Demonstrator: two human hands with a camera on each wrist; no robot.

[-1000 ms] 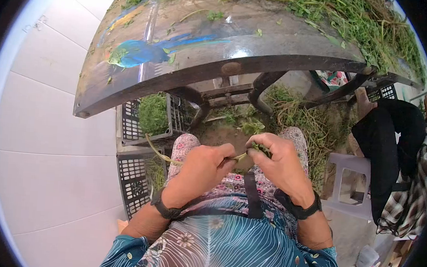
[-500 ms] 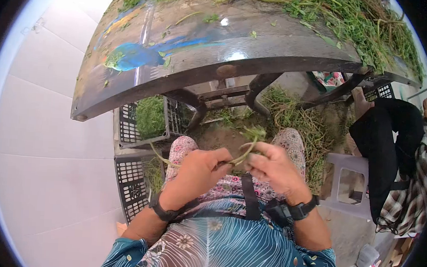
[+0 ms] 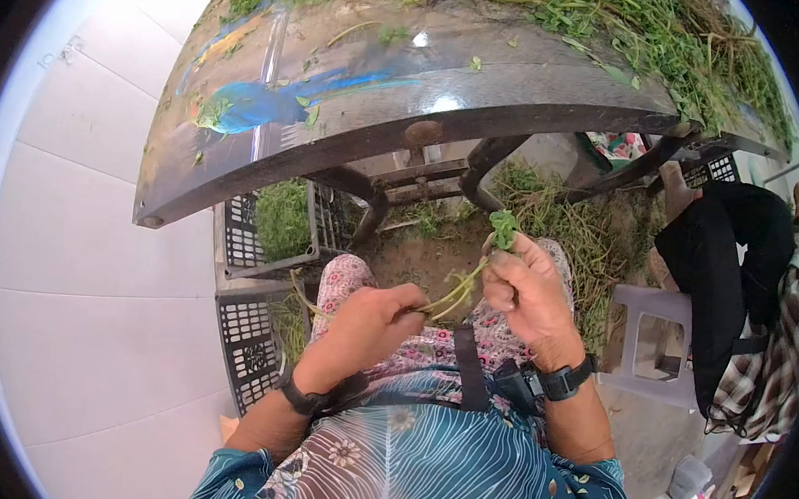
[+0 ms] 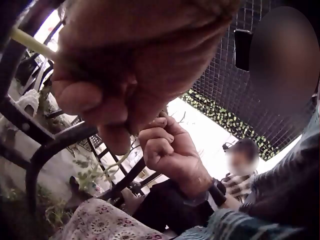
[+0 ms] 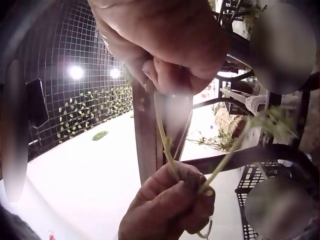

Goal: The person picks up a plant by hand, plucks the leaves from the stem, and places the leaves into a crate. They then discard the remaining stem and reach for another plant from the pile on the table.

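My left hand (image 3: 372, 326) grips a bundle of thin green plant stems (image 3: 456, 299) over the lap; their tail end sticks out to the left past the wrist. Up and to the right of it, my right hand (image 3: 527, 289) pinches the upper part of a stem, and a leafy tip (image 3: 503, 225) pokes out above its fingers. In the right wrist view, one stem (image 5: 165, 142) runs taut between both hands, while a second stem (image 5: 227, 160) with leaves leans away freely from the left fist. The left palm fills much of the left wrist view.
Ahead stands a table (image 3: 362, 110) strewn with greens (image 3: 667, 55). Below left are black crates, the upper one (image 3: 314, 231) holding cut greens. A heap of stems (image 3: 592, 243) lies on the floor. At right, another person in black trousers (image 3: 719, 260) sits near a plastic stool (image 3: 650, 338).
My right hand has moved up and right, away from the left, so more stem shows between them. The leafy tip now stands above its fingers. My left hand keeps its grip, nearly in place.
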